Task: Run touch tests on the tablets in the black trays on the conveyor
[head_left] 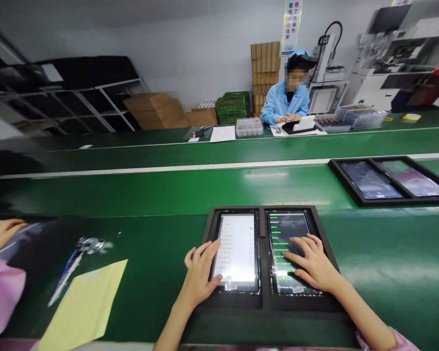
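Note:
Two tablets lie side by side in a black foam tray [262, 297] on the green bench. The left tablet [239, 248] shows a white screen with a list. My left hand [202, 270] rests on its left edge, fingers spread, thumb near the lower corner. On the right tablet [283, 224] is a dark screen with lines of green text. Over that screen lies my right hand [312, 263], fingers stretched out, with the index fingertip at the green lines. Neither hand grips anything.
Another foam tray [369, 202] with two tablets sits at the right. A yellow sheet [86, 307] and a pen [64, 278] lie at the left, near another person's hand [2, 236]. Across the bench a person in blue [278, 102] sits by stacked clear trays [362, 117].

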A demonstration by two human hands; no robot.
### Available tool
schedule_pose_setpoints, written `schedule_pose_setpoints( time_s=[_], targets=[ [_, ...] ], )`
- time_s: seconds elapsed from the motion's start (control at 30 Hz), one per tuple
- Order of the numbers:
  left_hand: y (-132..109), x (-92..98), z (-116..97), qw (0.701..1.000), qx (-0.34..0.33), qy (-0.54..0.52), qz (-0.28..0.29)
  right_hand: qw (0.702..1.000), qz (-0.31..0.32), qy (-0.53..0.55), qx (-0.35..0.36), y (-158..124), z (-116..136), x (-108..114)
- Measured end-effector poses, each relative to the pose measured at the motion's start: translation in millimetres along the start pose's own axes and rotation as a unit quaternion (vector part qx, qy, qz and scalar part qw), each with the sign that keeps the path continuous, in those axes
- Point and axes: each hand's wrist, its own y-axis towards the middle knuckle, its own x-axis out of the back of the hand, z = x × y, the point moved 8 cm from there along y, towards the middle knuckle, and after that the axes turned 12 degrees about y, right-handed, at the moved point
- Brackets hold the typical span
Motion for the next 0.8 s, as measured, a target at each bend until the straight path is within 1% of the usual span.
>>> schedule_pose_setpoints(
  time_s=[0.1,0.2,0.27,0.37,0.43,0.53,0.57,0.6,0.63,0.67,0.7,0.73,0.77,0.8],
  targets=[
    [-3.2,5.7,15.1,0.993,0.113,-0.011,-0.039,1.000,-0.017,-0.006,0.012,0.5,-0.5,4.9],
    [-4.0,1.8,24.1,0.980,0.195,-0.001,-0.042,1.000,-0.016,-0.005,0.017,2.0,-0.9,5.7],
    [-1.3,-5.7,27.8,0.975,0.221,0.004,-0.020,1.000,-0.011,-0.007,0.013,2.4,-1.8,4.2],
    [3.4,-20.4,34.6,0.970,0.238,-0.034,0.028,1.000,-0.017,-0.012,0.006,0.2,-3.9,2.8],
    [4.1,-28.1,40.5,0.963,0.255,-0.065,0.051,0.999,-0.040,-0.010,-0.001,-3.1,-5.4,5.0],
    [3.9,-31.9,46.3,0.958,0.268,-0.084,0.054,0.995,-0.101,0.000,-0.024,-9.3,-10.3,13.2],
    [3.6,-32.1,47.6,0.957,0.271,-0.094,0.051,0.990,-0.132,0.000,-0.049,-12.0,-15.8,17.4],
    [2.8,-32.4,49.1,0.953,0.276,-0.112,0.048,0.981,-0.170,-0.002,-0.091,-15.9,-25.0,22.4],
    [1.4,-32.9,51.0,0.948,0.284,-0.136,0.047,0.965,-0.214,-0.002,-0.151,-22.2,-38.3,27.5],
    [-0.4,-33.6,52.7,0.942,0.291,-0.163,0.047,0.940,-0.259,0.002,-0.222,-31.4,-54.7,31.5],
    [-2.3,-34.1,53.5,0.935,0.295,-0.189,0.048,0.909,-0.297,0.020,-0.293,-42.9,-72.5,32.4],
    [-4.3,-33.9,53.2,0.932,0.292,-0.210,0.048,0.878,-0.320,0.058,-0.351,-54.1,-90.0,28.7],
    [-6.6,-32.8,51.6,0.932,0.284,-0.222,0.048,0.855,-0.325,0.115,-0.388,-62.9,-106.0,20.5],
    [-9.5,-31.0,48.7,0.935,0.272,-0.225,0.047,0.840,-0.315,0.181,-0.403,-68.2,-118.9,9.7]
  ],
)
